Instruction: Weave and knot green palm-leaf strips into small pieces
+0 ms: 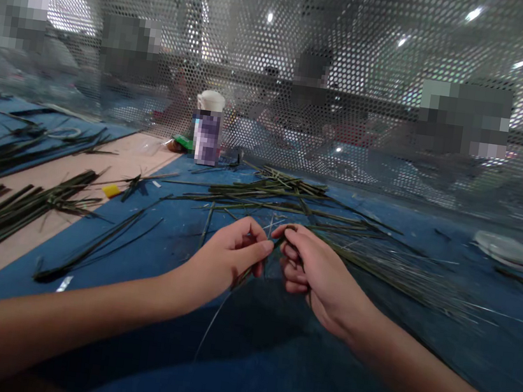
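Note:
Near the middle of the blue table, my left hand (pixel 239 254) and my right hand (pixel 307 266) meet almost fingertip to fingertip. Both are closed in a pinch on a thin dark green strip (pixel 279 239), mostly hidden by the fingers. A fine clear thread (pixel 208 328) hangs in a curve below my left hand. Just beyond the hands lies a loose pile of long dark green strips (pixel 267 190). Thin clear filaments (pixel 437 287) spread over the table to the right of my right hand.
Bundles of dark strips (pixel 23 209) lie at the left, near a yellow piece (pixel 110 191). A white-lidded container (pixel 211 101) stands by the perforated metal screen (pixel 357 131). A clear round coil or dish (pixel 505 249) is at the right. People show behind the screen.

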`<state>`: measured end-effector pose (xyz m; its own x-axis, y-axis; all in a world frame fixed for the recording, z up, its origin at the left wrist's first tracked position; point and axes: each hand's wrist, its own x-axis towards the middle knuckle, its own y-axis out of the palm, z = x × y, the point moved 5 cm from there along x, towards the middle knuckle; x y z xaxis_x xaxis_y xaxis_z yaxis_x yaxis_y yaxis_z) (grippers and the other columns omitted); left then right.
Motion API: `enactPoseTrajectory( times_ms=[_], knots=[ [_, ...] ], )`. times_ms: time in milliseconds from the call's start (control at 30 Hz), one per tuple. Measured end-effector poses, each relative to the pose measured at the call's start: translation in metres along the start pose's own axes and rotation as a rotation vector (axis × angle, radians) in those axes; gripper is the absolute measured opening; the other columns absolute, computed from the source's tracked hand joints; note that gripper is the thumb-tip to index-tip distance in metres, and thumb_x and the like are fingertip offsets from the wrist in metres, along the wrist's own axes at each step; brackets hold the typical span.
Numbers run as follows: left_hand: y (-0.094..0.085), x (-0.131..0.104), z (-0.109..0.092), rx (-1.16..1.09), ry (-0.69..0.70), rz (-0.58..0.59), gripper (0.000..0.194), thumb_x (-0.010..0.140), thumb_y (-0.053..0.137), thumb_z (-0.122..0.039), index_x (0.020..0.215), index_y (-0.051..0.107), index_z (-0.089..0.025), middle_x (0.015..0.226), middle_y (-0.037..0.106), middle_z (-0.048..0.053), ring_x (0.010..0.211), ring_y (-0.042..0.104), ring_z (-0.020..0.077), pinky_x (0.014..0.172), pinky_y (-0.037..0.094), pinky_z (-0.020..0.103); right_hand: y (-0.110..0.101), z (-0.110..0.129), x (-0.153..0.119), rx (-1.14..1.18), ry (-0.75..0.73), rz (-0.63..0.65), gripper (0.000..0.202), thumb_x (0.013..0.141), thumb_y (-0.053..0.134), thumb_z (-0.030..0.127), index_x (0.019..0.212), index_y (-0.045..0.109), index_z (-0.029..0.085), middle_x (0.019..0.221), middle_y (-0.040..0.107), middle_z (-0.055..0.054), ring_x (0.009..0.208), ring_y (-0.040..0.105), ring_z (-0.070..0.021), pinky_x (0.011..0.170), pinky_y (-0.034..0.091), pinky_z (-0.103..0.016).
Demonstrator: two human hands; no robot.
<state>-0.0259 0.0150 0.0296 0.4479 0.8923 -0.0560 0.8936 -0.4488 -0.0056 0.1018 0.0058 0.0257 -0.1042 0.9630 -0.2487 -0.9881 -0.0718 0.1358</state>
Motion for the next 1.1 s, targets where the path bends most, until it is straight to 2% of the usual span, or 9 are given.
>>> enactPoseTrajectory(
  times_ms=[67, 133, 267, 367, 533, 700, 767, 900, 1100],
  knots=[
    [0.001, -0.001, 0.0, 0.061, 0.03, -0.011, 0.022, 0.086, 0.057, -0.038, 0.08, 0.046, -0.02, 0.054, 0.051, -0.007, 0.041, 0.037, 0.0045, 0.04, 0.025, 0.017, -0.001, -0.002, 0.001, -0.074, 0.046, 0.002, 0.021, 0.087, 0.046, 0.041, 0.078, 0.046, 0.022, 0.058, 0.031, 0.009, 0.041, 0.021, -0.0053, 0.039, 0.016, -0.019],
    [0.002, -0.003, -0.001, 0.101, 0.059, -0.007, 0.02, 0.086, 0.057, -0.036, 0.081, 0.047, -0.019, 0.056, 0.052, -0.007, 0.042, 0.037, 0.0037, 0.042, 0.026, 0.016, -0.002, -0.001, 0.004, -0.252, 0.016, 0.008, 0.026, 0.087, 0.046, 0.043, 0.072, 0.041, 0.022, 0.056, 0.03, 0.009, 0.043, 0.022, -0.0066, 0.04, 0.017, -0.021],
    [0.005, -0.003, 0.002, 0.056, 0.019, 0.016, 0.017, 0.086, 0.056, -0.033, 0.081, 0.047, -0.019, 0.054, 0.051, -0.008, 0.042, 0.036, 0.0041, 0.041, 0.025, 0.017, 0.0, 0.006, 0.008, -0.574, -0.227, 0.071, 0.022, 0.084, 0.046, 0.028, 0.064, 0.04, 0.021, 0.058, 0.037, 0.005, 0.053, 0.034, -0.0104, 0.049, 0.026, -0.024],
    [0.003, 0.001, 0.006, 0.016, 0.001, 0.005, 0.02, 0.085, 0.056, -0.034, 0.079, 0.046, -0.019, 0.053, 0.05, -0.008, 0.04, 0.036, 0.0045, 0.039, 0.024, 0.017, 0.002, 0.006, 0.007, -0.612, -0.327, 0.136, 0.021, 0.084, 0.039, 0.02, 0.063, 0.041, 0.02, 0.063, 0.042, 0.003, 0.062, 0.039, -0.0126, 0.056, 0.03, -0.026],
    [-0.003, 0.008, 0.008, 0.005, 0.026, -0.008, 0.021, 0.085, 0.056, -0.036, 0.079, 0.046, -0.019, 0.06, 0.056, -0.006, 0.04, 0.038, 0.0043, 0.038, 0.026, 0.018, -0.001, 0.004, 0.004, -0.639, -0.326, 0.085, 0.026, 0.088, 0.035, 0.023, 0.062, 0.035, 0.021, 0.059, 0.034, 0.004, 0.055, 0.032, -0.0119, 0.052, 0.026, -0.026],
    [-0.007, 0.007, 0.002, 0.1, 0.133, -0.042, 0.018, 0.084, 0.058, -0.034, 0.082, 0.051, -0.017, 0.066, 0.055, -0.004, 0.052, 0.046, 0.0065, 0.048, 0.035, 0.019, 0.001, 0.007, 0.002, -0.8, -0.403, 0.122, 0.026, 0.087, 0.035, 0.02, 0.062, 0.037, 0.02, 0.059, 0.04, 0.003, 0.056, 0.034, -0.0121, 0.053, 0.025, -0.027],
    [-0.008, 0.006, 0.0, 0.109, 0.171, -0.049, 0.016, 0.084, 0.06, -0.031, 0.084, 0.053, -0.017, 0.072, 0.056, -0.003, 0.059, 0.05, 0.0078, 0.055, 0.039, 0.021, 0.002, 0.007, 0.003, -0.804, -0.4, 0.155, 0.026, 0.087, 0.036, 0.02, 0.061, 0.039, 0.02, 0.06, 0.042, 0.003, 0.058, 0.036, -0.0122, 0.054, 0.026, -0.027],
    [-0.007, 0.006, -0.003, 0.035, 0.212, 0.002, 0.015, 0.086, 0.058, -0.03, 0.083, 0.052, -0.017, 0.075, 0.057, -0.001, 0.064, 0.051, 0.0089, 0.059, 0.039, 0.023, -0.002, 0.005, 0.007, -0.63, -0.314, 0.158, 0.025, 0.087, 0.037, 0.023, 0.062, 0.039, 0.021, 0.06, 0.038, 0.003, 0.056, 0.035, -0.0119, 0.051, 0.027, -0.026],
    [-0.009, 0.002, -0.005, 0.042, 0.228, -0.014, 0.017, 0.087, 0.059, -0.032, 0.083, 0.052, -0.017, 0.078, 0.055, -0.002, 0.063, 0.046, 0.0074, 0.058, 0.036, 0.023, -0.005, 0.009, 0.011, -0.506, -0.31, 0.108, 0.011, 0.083, 0.047, 0.022, 0.082, 0.058, 0.021, 0.056, 0.04, 0.006, 0.049, 0.035, -0.0098, 0.047, 0.026, -0.023]
  ],
)
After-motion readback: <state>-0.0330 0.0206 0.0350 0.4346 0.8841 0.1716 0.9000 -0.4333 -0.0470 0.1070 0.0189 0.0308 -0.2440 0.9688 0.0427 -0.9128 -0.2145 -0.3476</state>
